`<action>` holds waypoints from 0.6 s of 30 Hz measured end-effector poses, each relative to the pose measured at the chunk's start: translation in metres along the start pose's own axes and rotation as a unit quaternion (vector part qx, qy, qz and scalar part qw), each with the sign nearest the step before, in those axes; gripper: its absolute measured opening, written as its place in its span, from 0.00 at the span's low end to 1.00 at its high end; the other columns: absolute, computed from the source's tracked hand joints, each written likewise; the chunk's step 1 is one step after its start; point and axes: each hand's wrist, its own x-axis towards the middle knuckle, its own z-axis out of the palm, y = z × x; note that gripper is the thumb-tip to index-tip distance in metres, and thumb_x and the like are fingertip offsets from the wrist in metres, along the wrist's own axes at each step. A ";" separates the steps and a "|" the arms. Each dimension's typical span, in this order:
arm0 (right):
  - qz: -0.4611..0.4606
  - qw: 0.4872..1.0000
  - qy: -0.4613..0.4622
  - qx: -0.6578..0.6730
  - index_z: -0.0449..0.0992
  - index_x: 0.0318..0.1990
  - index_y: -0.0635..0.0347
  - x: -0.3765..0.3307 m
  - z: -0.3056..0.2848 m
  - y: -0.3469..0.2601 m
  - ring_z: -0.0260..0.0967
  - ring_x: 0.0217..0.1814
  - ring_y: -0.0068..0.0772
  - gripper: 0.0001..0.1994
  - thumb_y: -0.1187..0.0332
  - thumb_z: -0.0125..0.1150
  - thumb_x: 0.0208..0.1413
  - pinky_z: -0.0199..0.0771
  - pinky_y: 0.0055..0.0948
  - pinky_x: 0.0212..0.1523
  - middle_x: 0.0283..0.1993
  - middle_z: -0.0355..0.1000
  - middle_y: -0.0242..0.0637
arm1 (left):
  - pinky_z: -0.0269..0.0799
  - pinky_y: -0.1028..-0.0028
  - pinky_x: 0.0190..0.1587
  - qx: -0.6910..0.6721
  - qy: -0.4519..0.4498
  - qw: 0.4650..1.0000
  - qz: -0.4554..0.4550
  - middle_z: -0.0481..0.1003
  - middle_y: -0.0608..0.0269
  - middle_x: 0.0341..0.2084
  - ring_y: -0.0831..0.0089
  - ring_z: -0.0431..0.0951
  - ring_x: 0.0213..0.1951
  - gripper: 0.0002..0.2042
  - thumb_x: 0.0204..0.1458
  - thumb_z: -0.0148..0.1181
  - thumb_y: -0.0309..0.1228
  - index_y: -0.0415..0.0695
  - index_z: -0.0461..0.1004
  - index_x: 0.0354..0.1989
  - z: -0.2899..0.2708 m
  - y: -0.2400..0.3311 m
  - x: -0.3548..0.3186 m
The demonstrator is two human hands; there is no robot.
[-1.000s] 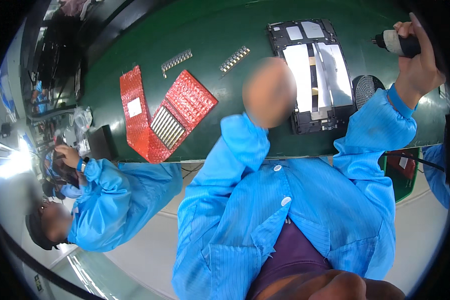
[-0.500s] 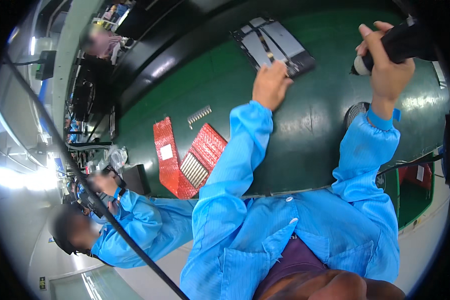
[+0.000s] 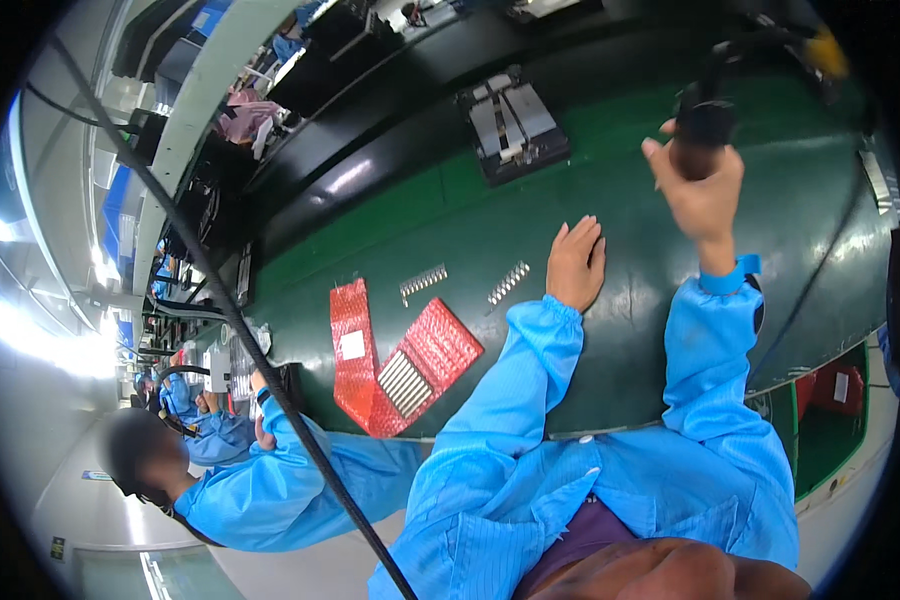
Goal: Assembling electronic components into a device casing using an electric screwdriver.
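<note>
On the green conveyor belt (image 3: 590, 200) before me, seen from my head camera, my left hand (image 3: 576, 263) lies flat, palm down, fingers together and stretched out, grasping nothing. It touches only the belt surface. Just to its left sit two short strips of small silvery metal parts (image 3: 507, 283), the nearer one close beside my fingers, the other (image 3: 422, 281) a little farther left, both lying loose on the belt.

My right hand (image 3: 698, 190) is raised above the belt, clenched around the dark cylindrical handle of a powered screwdriver (image 3: 702, 122); its black cable runs up and away toward the upper right. The tool's tip is hidden behind my fingers, so I cannot tell where it points.

Farther up the belt, well apart from both hands, rests a flat black rectangular device with pale inner panels (image 3: 513, 122), lying open-faced and tilted in the frame.

To the lower left, near the belt's front edge, a red bubble-wrap pouch (image 3: 432, 345) holds a row of silvery strips, and a second red pouch with a white label (image 3: 352, 340) lies touching its left side.

Left of me, another person in a blue smock (image 3: 270, 490) leans over the same line.
</note>
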 end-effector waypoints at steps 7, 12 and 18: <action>0.048 0.990 -0.122 -0.049 0.68 0.27 0.66 -0.024 0.038 0.040 0.64 0.23 0.17 0.10 0.75 0.64 0.40 0.63 0.23 0.23 0.20 0.71 0.35 | 0.62 0.58 0.57 -0.049 0.008 0.998 -0.033 0.74 0.50 0.45 0.56 0.72 0.50 0.12 0.50 0.55 0.27 0.35 0.74 0.42 -0.003 -0.003 -0.003; 0.047 0.992 -0.113 0.012 0.69 0.28 0.64 -0.043 0.058 0.061 0.57 0.22 0.16 0.10 0.75 0.64 0.39 0.59 0.22 0.21 0.18 0.64 0.28 | 0.63 0.58 0.56 -0.061 -0.018 0.997 -0.037 0.73 0.50 0.45 0.55 0.72 0.48 0.12 0.49 0.55 0.26 0.36 0.74 0.42 -0.010 0.004 0.001; 0.057 0.994 -0.090 0.031 0.69 0.30 0.63 -0.046 0.056 0.069 0.59 0.19 0.15 0.10 0.75 0.66 0.41 0.58 0.21 0.19 0.18 0.65 0.28 | 0.63 0.58 0.57 -0.090 0.023 0.995 -0.030 0.75 0.52 0.43 0.50 0.73 0.46 0.13 0.49 0.56 0.27 0.39 0.74 0.43 -0.003 -0.004 0.001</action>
